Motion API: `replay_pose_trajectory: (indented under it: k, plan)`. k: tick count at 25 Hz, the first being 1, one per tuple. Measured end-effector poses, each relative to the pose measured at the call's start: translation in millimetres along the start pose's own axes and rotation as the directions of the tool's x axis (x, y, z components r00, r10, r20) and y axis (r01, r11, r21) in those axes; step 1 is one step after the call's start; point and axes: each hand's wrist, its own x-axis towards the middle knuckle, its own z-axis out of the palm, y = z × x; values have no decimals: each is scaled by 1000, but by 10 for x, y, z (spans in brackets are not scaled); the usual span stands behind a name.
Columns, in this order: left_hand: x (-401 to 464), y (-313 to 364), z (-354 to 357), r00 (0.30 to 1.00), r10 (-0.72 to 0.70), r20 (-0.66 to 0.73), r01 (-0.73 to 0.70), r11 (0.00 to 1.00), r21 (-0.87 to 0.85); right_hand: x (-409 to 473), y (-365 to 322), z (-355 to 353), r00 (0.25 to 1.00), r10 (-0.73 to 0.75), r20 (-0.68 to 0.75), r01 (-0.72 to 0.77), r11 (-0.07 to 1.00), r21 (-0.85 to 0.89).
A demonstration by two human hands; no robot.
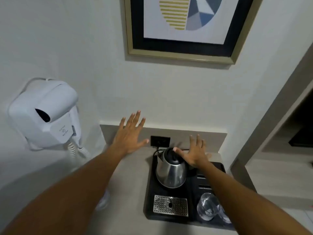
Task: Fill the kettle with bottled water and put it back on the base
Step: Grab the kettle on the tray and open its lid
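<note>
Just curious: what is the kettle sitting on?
The kettle stands on a black tray, near a metal grille. Its base is hidden beneath it; the right hand covers the handle.

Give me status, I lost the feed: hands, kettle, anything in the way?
Both hands open, left hand empty, right hand by the kettle lid. Kettle on tray. Glasses beside right arm.

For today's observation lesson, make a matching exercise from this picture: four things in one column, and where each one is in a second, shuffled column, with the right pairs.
Things:
1. kettle
2. hair dryer
3. framed picture
4. drinking glasses

Places:
A. on the wall above the counter
B. near right corner of the black tray
C. mounted on the wall at the left
D. far part of the tray, beside the right hand

Pairs: 1-D, 2-C, 3-A, 4-B
</note>
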Motion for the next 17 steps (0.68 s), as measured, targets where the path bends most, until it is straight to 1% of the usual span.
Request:
replay_pose_trajectory:
  k: [1, 2, 4, 7, 13, 17]
  plan:
    - [-104, 31, 87, 999, -10, 44, 11, 1000, -10, -18, 13, 77, 997, 38, 60, -37, 999, -20]
    - [-154, 44, 141, 998, 2, 65, 0, 1000, -19, -9, 6, 108, 994, 68, 88, -64, 997, -39]
    - [-317, 51, 313, 995, -3, 95, 1, 1000, 18, -32, 41, 221, 988, 124, 96, -121, 992, -35]
    - [-341, 49, 334, 996, -3, 92, 3, 1000, 2, 15, 25, 259, 993, 99, 71, -102, 994, 36]
    - [-343, 134, 422, 995, -17, 98, 21, 999, -40, 55, 36, 306, 995, 76, 62, -79, 996, 46]
    - [-338, 130, 471, 994, -13, 111, 18, 999, -45, 90, 33, 284, 992, 85, 90, -92, 993, 75]
